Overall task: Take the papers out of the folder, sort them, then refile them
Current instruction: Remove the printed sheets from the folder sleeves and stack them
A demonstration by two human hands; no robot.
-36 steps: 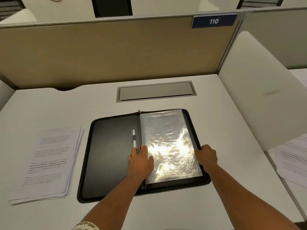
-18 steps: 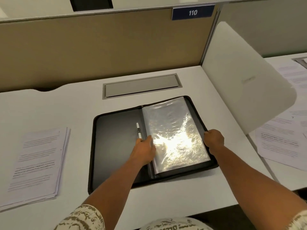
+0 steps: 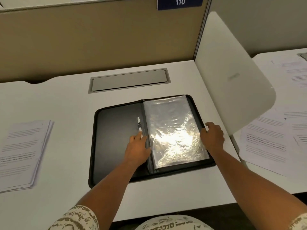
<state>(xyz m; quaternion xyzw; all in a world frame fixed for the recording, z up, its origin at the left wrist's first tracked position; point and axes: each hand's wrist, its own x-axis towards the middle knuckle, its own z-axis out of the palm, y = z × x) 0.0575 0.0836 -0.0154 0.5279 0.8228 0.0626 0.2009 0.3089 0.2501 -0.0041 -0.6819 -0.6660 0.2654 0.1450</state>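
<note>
An office, most likely a shared row of cubicle desks. A white desk [image 3: 66, 100] is walled at twelve o'clock by a tan fabric partition [image 3: 99, 39] bearing a blue plate numbered 110 [image 3: 180, 2]. A grey cable hatch [image 3: 129, 80] sits flush in the desktop. At three o'clock a white side divider [image 3: 232, 77] separates a neighbouring desk [image 3: 272, 57] strewn with printed sheets [image 3: 265, 143].
</note>
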